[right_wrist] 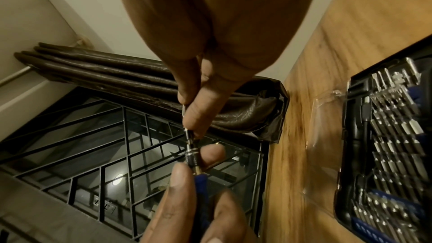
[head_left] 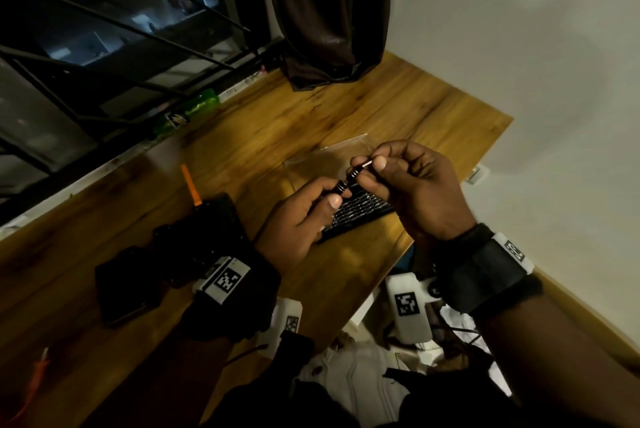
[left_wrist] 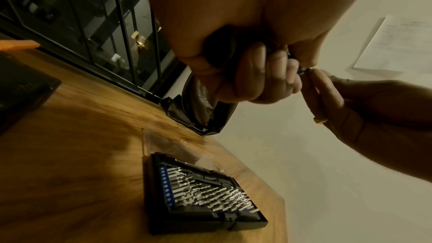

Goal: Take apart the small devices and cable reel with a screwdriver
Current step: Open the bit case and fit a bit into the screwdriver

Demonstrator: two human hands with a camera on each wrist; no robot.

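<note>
Left hand (head_left: 298, 220) grips the screwdriver (head_left: 346, 182) handle, fingers wrapped round it. Right hand (head_left: 412, 178) pinches a thin bit (right_wrist: 184, 112) at the driver's collar, probably seating it; hard to tell whether it is fully in. Both grips are held above the worktop (head_left: 398, 105), with the open bit case (left_wrist: 203, 191) directly beneath them. Dark devices (head_left: 173, 254) lie left of the left grip, untouched.

Risks: the bit is pinched only at the fingertips, so a slip drops it into the case or off the worktop's near edge. A half-seated bit could wobble and strip a small screw.
</note>
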